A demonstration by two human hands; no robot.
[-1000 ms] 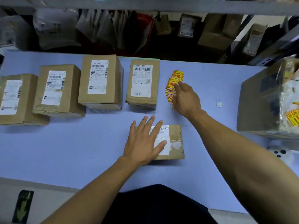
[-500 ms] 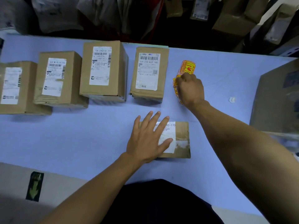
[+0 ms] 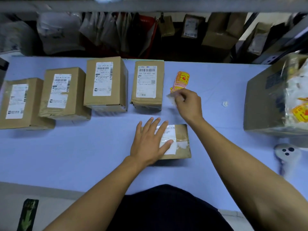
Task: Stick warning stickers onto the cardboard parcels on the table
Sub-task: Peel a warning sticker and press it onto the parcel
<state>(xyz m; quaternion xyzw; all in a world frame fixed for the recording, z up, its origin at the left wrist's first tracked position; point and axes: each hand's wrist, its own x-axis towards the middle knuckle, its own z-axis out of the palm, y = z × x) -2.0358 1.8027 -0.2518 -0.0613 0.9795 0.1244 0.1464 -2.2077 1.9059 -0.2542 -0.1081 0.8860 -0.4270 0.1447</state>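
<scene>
Warning stickers (image 3: 181, 80), a fanned yellow-and-red stack, lie on the blue desk (image 3: 66, 155) just right of the fourth cardboard parcel (image 3: 147, 84), their near end hidden behind the right hand (image 3: 188, 104), which pinches a blurred pale slip (image 3: 171, 99) too smeared to identify. Small flat parcel (image 3: 180, 140) sits near the desk's front edge, its white label largely covered by the left hand (image 3: 150, 142) resting flat with fingers spread. Large carton (image 3: 266, 100) at right, cut off by the frame, carries similar yellow stickers on its wrapped side.
</scene>
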